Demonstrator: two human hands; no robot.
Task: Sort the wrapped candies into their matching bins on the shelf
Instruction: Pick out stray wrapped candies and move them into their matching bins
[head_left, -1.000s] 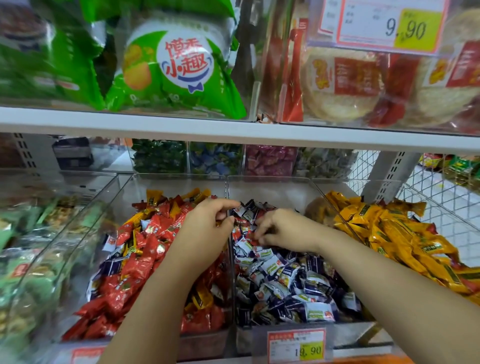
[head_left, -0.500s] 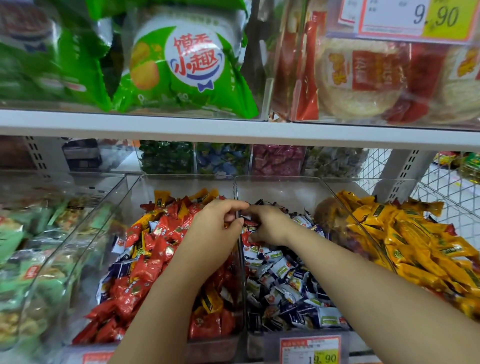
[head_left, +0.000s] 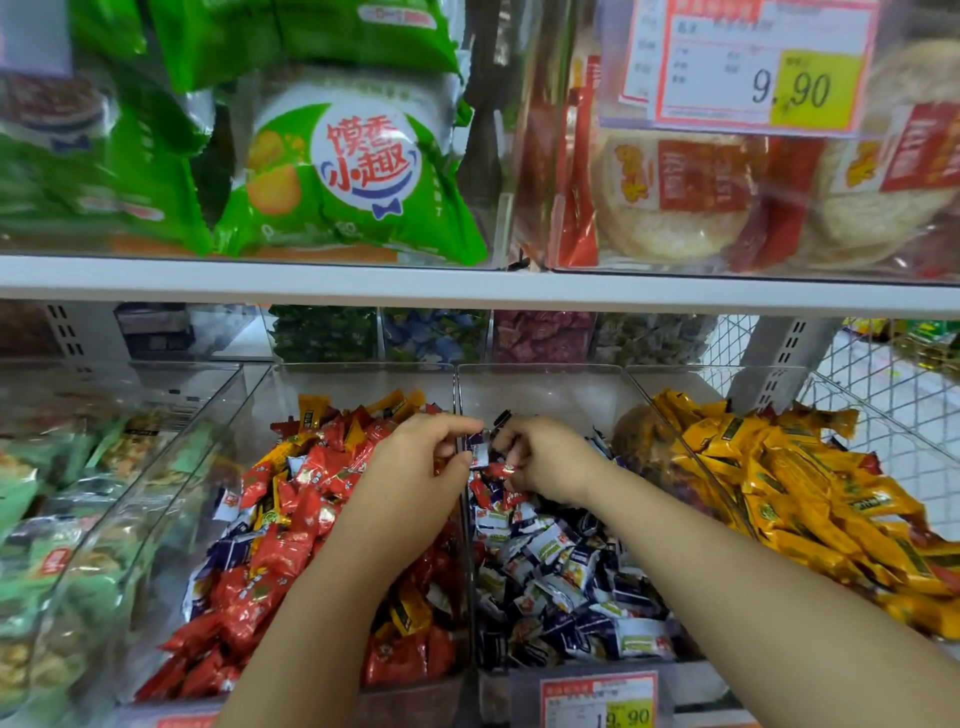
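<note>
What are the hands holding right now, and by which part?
Left hand pinches a blue-and-white candy by its wrapper end; right hand pinches a red candy by one end.

Bright even light; soft blur, edges bowed by wide lens.

A shop was shown. Printed price tags (head_left: 748, 67) with yellow panels were fixed to the bin fronts. Clear plastic bins (head_left: 540, 387) heaped with wrapped candies (head_left: 291, 519) were ranged side by side under a white shelf (head_left: 363, 283), on which green snack bags (head_left: 353, 166) were stocked.
</note>
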